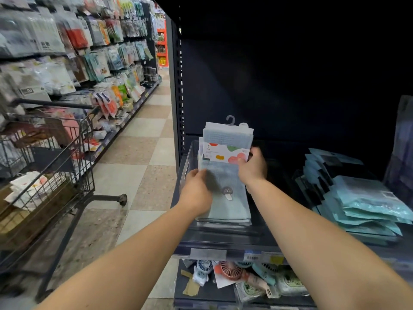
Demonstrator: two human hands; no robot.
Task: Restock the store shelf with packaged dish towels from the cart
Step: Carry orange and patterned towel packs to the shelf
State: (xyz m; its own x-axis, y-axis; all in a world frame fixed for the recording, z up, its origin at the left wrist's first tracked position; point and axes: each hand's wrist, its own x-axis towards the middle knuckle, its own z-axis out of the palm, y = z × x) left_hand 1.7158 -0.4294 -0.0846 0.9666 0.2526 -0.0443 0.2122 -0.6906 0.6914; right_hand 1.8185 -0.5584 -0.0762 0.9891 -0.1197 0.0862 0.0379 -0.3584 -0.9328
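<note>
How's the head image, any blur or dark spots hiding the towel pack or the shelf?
Head view: towel pack is lit and readable; the shelf back is nearly black; left hand casts a shadow on the towel; the left aisle is motion-blurred; wide-angle lens bends the edges.

small handheld fans (228,270) lie on the lower shelf (207,291) above checkered floor (143,166).

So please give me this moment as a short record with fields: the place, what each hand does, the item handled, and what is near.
place: store aisle, dark shelf in front
item: packaged dish towel, pale blue, with hanger hook and mushroom patch, lying in a clear bin
left hand: rests on the towel's left edge
right hand: pinches the printed paper band
right of bin: stack of teal packages
left: shopping cart holding goods
shelf below: small fans
</note>
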